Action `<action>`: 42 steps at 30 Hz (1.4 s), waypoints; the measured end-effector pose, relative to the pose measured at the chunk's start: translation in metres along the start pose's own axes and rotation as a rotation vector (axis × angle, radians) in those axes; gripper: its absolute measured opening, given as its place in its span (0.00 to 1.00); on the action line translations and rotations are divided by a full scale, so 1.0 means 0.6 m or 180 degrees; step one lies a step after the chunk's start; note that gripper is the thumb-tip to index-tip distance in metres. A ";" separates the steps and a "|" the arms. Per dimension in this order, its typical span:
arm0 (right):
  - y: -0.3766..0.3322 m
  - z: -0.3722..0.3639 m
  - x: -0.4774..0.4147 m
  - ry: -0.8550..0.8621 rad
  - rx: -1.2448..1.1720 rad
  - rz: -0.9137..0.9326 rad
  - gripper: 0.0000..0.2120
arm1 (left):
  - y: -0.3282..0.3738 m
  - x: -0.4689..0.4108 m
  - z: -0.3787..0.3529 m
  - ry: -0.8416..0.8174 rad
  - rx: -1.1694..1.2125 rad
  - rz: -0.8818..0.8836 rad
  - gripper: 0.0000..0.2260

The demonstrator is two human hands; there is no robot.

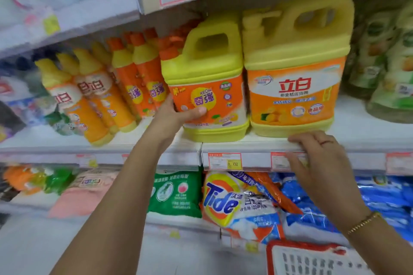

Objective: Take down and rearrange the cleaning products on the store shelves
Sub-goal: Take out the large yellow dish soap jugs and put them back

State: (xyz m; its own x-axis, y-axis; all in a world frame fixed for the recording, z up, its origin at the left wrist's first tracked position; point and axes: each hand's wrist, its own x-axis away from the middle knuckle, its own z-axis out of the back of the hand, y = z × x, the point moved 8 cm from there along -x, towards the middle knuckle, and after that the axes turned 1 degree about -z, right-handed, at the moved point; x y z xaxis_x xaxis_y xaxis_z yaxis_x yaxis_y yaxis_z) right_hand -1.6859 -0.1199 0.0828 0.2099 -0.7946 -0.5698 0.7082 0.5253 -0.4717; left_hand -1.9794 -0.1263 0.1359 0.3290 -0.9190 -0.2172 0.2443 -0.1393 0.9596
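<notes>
Two big yellow detergent jugs with orange labels stand side by side on the middle shelf [366, 138]. My left hand [176, 116] grips the lower left corner of the smaller jug [207, 82], thumb across its label. The larger jug [295, 67] stands just to its right, touching it. My right hand [319, 158] rests on the shelf's front edge below the larger jug, fingers laid over the price rail and not holding anything.
Slim orange and yellow bottles [98, 96] lean in rows left of the jugs. Green refill pouches [388, 55] stand at the right. Below lie a Tide bag [237, 203], a green bag [176, 192] and blue bags [384, 198]. A red and white basket [312, 259] sits at bottom right.
</notes>
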 end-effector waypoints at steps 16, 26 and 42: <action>-0.094 0.028 0.033 -0.0283 -0.2147 0.0012 0.27 | 0.087 0.169 -0.008 0.0753 -0.0799 -0.1065 0.32; -0.129 0.005 0.058 -0.0698 -0.3293 0.0178 0.27 | 0.083 0.304 -0.008 0.0922 -0.1074 -0.0703 0.16; -0.253 -0.038 0.163 0.0109 -0.0520 0.2245 0.49 | 0.016 0.341 0.028 0.1619 0.1342 -0.0285 0.32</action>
State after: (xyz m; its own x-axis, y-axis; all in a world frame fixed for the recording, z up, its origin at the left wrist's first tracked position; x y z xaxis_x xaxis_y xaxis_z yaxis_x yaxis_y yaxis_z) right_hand -1.7887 -0.2703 0.0835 0.5564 -0.2412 -0.7951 0.3017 0.9503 -0.0771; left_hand -1.9253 -0.3220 0.1038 0.7387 -0.6230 -0.2573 -0.0530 -0.4342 0.8992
